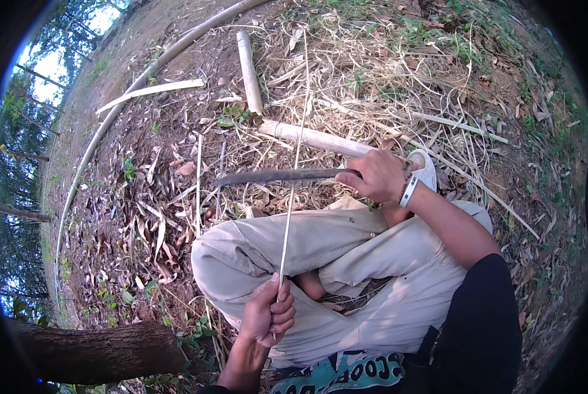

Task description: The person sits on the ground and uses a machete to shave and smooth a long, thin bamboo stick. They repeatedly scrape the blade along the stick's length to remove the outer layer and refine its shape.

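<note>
A long, thin, pale strip (pixel 298 141), probably split bamboo, runs from my lap away over the littered ground. My left hand (pixel 268 312) is closed around its near end, just above my folded leg. In my right hand (pixel 376 176) is a long dark-bladed knife (pixel 268 176), its blade pointing left and lying crosswise to the strip. Blade and strip cross in the middle of the view; whether they touch I cannot tell. The knife's handle is hidden in my fist. My crossed legs in pale trousers (pixel 274 240) lie beneath both hands.
Two pale cut poles (pixel 249 72) (pixel 314 138) lie ahead of my legs. A long curved pole (pixel 120 102) and a flat split piece (pixel 153 90) are at the far left. Curly shavings (pixel 399 85) and dry leaves cover the ground. A tree trunk (pixel 97 351) stands near left.
</note>
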### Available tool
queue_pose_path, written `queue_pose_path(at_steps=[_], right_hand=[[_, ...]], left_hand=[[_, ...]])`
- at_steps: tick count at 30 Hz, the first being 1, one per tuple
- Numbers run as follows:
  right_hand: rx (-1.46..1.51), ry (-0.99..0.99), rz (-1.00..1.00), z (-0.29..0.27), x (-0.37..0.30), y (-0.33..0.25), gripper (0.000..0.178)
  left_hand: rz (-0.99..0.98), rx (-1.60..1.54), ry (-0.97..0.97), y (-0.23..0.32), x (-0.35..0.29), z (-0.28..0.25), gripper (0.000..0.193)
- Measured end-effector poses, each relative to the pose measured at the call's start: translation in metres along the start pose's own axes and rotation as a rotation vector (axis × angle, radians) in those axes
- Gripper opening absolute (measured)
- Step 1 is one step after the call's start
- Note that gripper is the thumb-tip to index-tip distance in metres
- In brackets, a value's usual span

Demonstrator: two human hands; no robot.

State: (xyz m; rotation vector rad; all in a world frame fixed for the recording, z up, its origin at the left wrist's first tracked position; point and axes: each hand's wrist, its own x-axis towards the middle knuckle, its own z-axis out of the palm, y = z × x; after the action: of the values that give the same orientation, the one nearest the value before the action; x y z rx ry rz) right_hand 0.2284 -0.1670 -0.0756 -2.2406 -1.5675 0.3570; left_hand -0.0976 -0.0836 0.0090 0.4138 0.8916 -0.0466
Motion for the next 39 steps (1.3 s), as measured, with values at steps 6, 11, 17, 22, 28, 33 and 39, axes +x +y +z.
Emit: queue_pose_path(at_steps=[6, 11, 17, 22, 28, 33, 39], right_hand=[[0.026, 0.006, 0.079, 0.007, 0.012, -0.003, 0.068], [-0.017, 0.0, -0.174, 0.015, -0.002, -0.031, 0.069], [-0.05, 0.086, 0.084, 0.005, 0.026, -0.004, 0.071], [-0.107, -0.013, -0.206, -0.009, -0.015, -0.067, 0.065], [-0.009, 0.097, -0.114, 0.005, 0.008, -0.009, 0.066], [-0.043, -0.049, -0.155, -0.009, -0.018, -0.071, 0.07], [0.027, 0.056, 0.021, 0.006, 0.011, 0.0, 0.066]], left_hand=[[-0.077, -0.154, -0.059, -0.027, -0.039, -0.033, 0.038], [-0.177, -0.424, -0.223, -0.03, -0.045, -0.04, 0.038], [-0.126, -0.447, -0.237, -0.028, -0.018, -0.038, 0.039], [-0.079, -0.322, -0.165, -0.017, -0.003, -0.004, 0.039], [-0.029, -0.299, -0.101, -0.018, -0.009, 0.001, 0.039], [-0.026, -0.294, -0.106, -0.02, -0.014, 0.0, 0.04], [-0.06, -0.263, -0.101, -0.037, -0.022, 0.001, 0.04]])
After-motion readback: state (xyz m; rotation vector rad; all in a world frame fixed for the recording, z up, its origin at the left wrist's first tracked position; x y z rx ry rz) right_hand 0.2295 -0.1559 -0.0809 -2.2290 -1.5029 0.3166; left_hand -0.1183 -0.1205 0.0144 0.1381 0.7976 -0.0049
